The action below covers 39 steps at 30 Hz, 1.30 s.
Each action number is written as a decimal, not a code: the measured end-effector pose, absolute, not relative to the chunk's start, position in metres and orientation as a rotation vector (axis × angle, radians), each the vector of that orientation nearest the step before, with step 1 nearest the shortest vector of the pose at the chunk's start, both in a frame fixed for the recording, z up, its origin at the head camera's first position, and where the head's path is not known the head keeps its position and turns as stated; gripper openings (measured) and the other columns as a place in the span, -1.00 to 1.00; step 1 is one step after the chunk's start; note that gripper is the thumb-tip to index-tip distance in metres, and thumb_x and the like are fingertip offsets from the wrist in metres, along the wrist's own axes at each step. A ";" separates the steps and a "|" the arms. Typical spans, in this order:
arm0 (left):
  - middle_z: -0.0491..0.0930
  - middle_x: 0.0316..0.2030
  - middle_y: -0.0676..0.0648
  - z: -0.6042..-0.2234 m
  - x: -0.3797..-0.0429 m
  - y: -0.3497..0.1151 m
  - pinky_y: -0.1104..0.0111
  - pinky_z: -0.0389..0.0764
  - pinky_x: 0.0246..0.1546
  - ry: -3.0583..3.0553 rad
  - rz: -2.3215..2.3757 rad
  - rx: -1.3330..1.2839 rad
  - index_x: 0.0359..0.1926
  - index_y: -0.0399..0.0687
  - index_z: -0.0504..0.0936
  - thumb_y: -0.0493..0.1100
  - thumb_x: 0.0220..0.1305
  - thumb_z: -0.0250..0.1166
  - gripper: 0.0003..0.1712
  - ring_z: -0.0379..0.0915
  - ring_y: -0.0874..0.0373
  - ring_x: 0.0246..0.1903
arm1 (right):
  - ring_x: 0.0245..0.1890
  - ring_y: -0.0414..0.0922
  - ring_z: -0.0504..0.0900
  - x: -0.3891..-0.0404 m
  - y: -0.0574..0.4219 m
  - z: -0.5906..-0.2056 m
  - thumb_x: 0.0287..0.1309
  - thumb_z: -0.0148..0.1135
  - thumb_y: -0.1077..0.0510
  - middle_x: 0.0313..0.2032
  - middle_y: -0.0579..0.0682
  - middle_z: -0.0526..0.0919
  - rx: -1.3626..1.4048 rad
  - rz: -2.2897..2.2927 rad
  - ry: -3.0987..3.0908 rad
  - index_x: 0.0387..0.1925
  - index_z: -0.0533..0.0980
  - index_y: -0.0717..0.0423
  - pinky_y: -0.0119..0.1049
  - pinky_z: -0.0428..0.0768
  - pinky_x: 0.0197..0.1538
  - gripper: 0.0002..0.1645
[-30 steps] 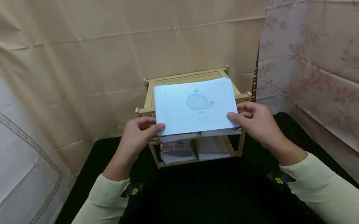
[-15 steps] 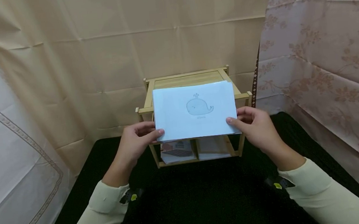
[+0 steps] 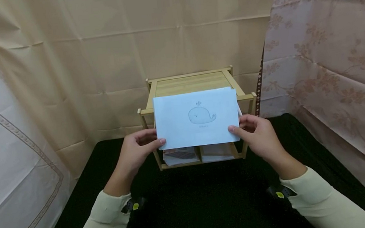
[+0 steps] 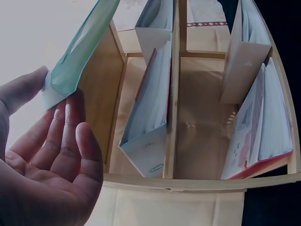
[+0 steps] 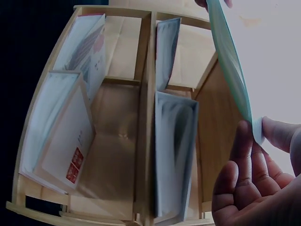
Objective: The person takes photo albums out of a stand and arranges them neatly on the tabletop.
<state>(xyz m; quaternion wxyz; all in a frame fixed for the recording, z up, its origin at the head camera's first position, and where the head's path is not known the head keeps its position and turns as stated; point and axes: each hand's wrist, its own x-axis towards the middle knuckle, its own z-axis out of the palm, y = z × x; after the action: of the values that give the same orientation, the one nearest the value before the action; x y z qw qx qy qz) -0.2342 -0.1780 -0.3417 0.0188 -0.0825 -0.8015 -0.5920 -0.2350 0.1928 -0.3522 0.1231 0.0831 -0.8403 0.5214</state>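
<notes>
A pale blue booklet with a line-drawn whale on its cover is held flat-on in the head view. My left hand pinches its lower left corner, thumb on the cover and fingers behind. At the lower right corner my right hand grips it the same way. Both wrist views show it edge-on, pages between its covers, close to the top of a small wooden shelf. In the head view it hides much of the shelf's front.
Below it, the shelf's divided compartments contain several books, among them a white one in the left wrist view and one with a red stamp in the right wrist view. A dark green mat lies underneath. Beige cloth hangs behind.
Both hands have lowered the booklet toward me and shifted it slightly left, showing more of the shelf's top and covering more of its front. Both grips stay the same.
</notes>
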 end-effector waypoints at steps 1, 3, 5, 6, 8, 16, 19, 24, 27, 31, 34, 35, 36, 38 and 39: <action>0.72 0.07 -0.13 -0.343 -0.233 -0.178 0.10 0.66 0.16 -2.488 -1.833 -0.264 0.18 -0.07 0.67 0.07 0.17 0.57 -0.39 0.66 0.01 0.07 | -0.23 -0.17 0.73 -0.235 0.193 -0.354 0.24 0.44 -0.19 -0.17 0.08 0.80 0.247 1.518 -2.452 -0.05 0.63 0.13 -0.34 0.72 -0.19 -0.49; 0.73 0.06 -0.13 -0.346 -0.231 -0.179 0.11 0.67 0.15 -2.483 -1.830 -0.281 0.16 -0.09 0.68 0.05 0.18 0.56 -0.41 0.67 0.01 0.05 | -0.22 -0.16 0.73 -0.233 0.193 -0.357 0.24 0.43 -0.20 -0.17 0.07 0.79 0.254 1.523 -2.457 -0.05 0.63 0.13 -0.37 0.71 -0.19 -0.49; 0.74 0.05 -0.14 -0.349 -0.230 -0.180 0.12 0.67 0.13 -2.479 -1.828 -0.299 0.14 -0.10 0.69 0.04 0.18 0.56 -0.44 0.69 0.01 0.03 | -0.22 -0.14 0.73 -0.232 0.193 -0.359 0.25 0.43 -0.20 -0.18 0.07 0.79 0.263 1.530 -2.465 -0.04 0.63 0.11 -0.37 0.70 -0.18 -0.50; 0.74 0.04 -0.13 -0.350 -0.229 -0.181 0.14 0.68 0.12 -2.478 -1.828 -0.306 0.13 -0.11 0.69 0.03 0.18 0.56 -0.44 0.69 0.02 0.02 | -0.22 -0.13 0.73 -0.232 0.192 -0.361 0.25 0.43 -0.20 -0.19 0.07 0.79 0.267 1.531 -2.469 -0.05 0.63 0.11 -0.37 0.70 -0.17 -0.51; 0.74 0.04 -0.13 -0.353 -0.227 -0.183 0.17 0.68 0.10 -2.482 -1.832 -0.319 0.13 -0.12 0.69 0.02 0.19 0.56 -0.45 0.70 0.03 -0.01 | -0.22 -0.12 0.73 -0.230 0.192 -0.363 0.25 0.42 -0.20 -0.20 0.06 0.78 0.276 1.538 -2.476 -0.06 0.63 0.10 -0.36 0.70 -0.17 -0.52; 0.73 0.03 -0.19 -0.361 -0.221 -0.190 0.19 0.73 0.01 -2.480 -1.933 -0.371 0.15 -0.16 0.65 -0.09 0.19 0.55 -0.47 0.72 -0.01 -0.05 | -0.22 -0.10 0.75 -0.224 0.188 -0.373 0.28 0.42 -0.14 -0.20 0.07 0.77 0.334 1.597 -2.475 -0.05 0.62 0.10 -0.34 0.71 -0.17 -0.56; 0.73 0.03 -0.18 -0.365 -0.219 -0.195 0.20 0.74 -0.01 -2.486 -1.959 -0.386 0.16 -0.18 0.63 -0.11 0.19 0.55 -0.46 0.73 0.00 -0.07 | -0.20 -0.10 0.77 -0.222 0.186 -0.377 0.28 0.42 -0.09 -0.17 0.10 0.76 0.358 1.672 -2.468 -0.03 0.60 0.13 -0.32 0.74 -0.14 -0.57; 0.73 0.01 -0.17 -0.370 -0.216 -0.206 0.20 0.74 0.02 -2.516 -1.982 -0.435 0.16 -0.19 0.62 -0.14 0.22 0.52 -0.48 0.74 0.00 -0.10 | -0.18 -0.07 0.80 -0.219 0.183 -0.384 0.26 0.45 -0.04 -0.12 0.11 0.79 0.381 1.817 -2.450 0.00 0.59 0.17 -0.26 0.77 -0.11 -0.55; 0.73 0.02 -0.18 -0.372 -0.214 -0.212 0.19 0.73 0.04 -2.545 -1.996 -0.447 0.17 -0.19 0.61 -0.14 0.24 0.49 -0.49 0.74 -0.01 -0.08 | -0.14 -0.08 0.80 -0.217 0.181 -0.388 0.25 0.45 -0.05 -0.11 0.08 0.81 0.383 1.878 -2.454 0.04 0.58 0.17 -0.27 0.76 -0.06 -0.52; 0.72 0.04 -0.18 -0.374 -0.212 -0.219 0.20 0.72 0.06 -2.591 -1.997 -0.444 0.20 -0.19 0.59 -0.12 0.26 0.48 -0.47 0.74 -0.02 -0.05 | -0.07 -0.10 0.80 -0.216 0.178 -0.393 0.25 0.45 -0.05 -0.07 0.05 0.81 0.378 1.924 -2.472 0.09 0.57 0.16 -0.30 0.74 0.03 -0.49; 0.72 0.05 -0.19 -0.377 -0.210 -0.223 0.21 0.73 0.05 -2.617 -1.997 -0.436 0.20 -0.20 0.59 -0.12 0.25 0.49 -0.46 0.75 -0.02 -0.04 | -0.04 -0.11 0.79 -0.215 0.176 -0.396 0.24 0.45 -0.06 -0.05 0.06 0.81 0.368 1.946 -2.488 0.13 0.57 0.15 -0.31 0.73 0.05 -0.46; 0.72 0.05 -0.19 -0.377 -0.209 -0.224 0.20 0.73 0.05 -2.621 -2.001 -0.432 0.19 -0.20 0.59 -0.12 0.25 0.49 -0.47 0.75 -0.02 -0.04 | -0.04 -0.11 0.79 -0.215 0.175 -0.396 0.24 0.45 -0.06 -0.05 0.06 0.81 0.363 1.953 -2.493 0.14 0.56 0.15 -0.32 0.73 0.05 -0.45; 0.72 0.04 -0.19 -0.378 -0.209 -0.225 0.19 0.73 0.05 -2.625 -2.003 -0.434 0.19 -0.21 0.59 -0.13 0.25 0.49 -0.47 0.75 -0.03 -0.03 | -0.04 -0.11 0.79 -0.214 0.174 -0.397 0.24 0.45 -0.06 -0.05 0.06 0.81 0.360 1.959 -2.499 0.15 0.56 0.14 -0.31 0.73 0.05 -0.44; 0.72 0.03 -0.20 -0.379 -0.208 -0.228 0.19 0.74 0.05 -2.637 -2.005 -0.433 0.19 -0.22 0.59 -0.13 0.24 0.49 -0.47 0.75 -0.04 -0.03 | -0.04 -0.11 0.79 -0.213 0.173 -0.399 0.24 0.45 -0.06 -0.04 0.06 0.80 0.356 1.968 -2.506 0.17 0.55 0.15 -0.31 0.73 0.05 -0.42; 0.72 0.02 -0.21 -0.380 -0.208 -0.229 0.19 0.74 0.05 -2.644 -2.005 -0.434 0.18 -0.22 0.59 -0.13 0.24 0.49 -0.47 0.75 -0.05 -0.03 | -0.04 -0.10 0.79 -0.213 0.172 -0.400 0.24 0.45 -0.06 -0.04 0.06 0.80 0.358 1.972 -2.510 0.17 0.55 0.15 -0.31 0.73 0.05 -0.42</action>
<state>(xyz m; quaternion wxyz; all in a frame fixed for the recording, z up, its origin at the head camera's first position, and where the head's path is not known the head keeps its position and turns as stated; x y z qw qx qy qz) -0.2081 -0.2290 -0.3797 -0.1025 -0.1290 -0.7859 -0.5960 -0.2131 0.1722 -0.4005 -0.0350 0.1114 -0.7810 0.6136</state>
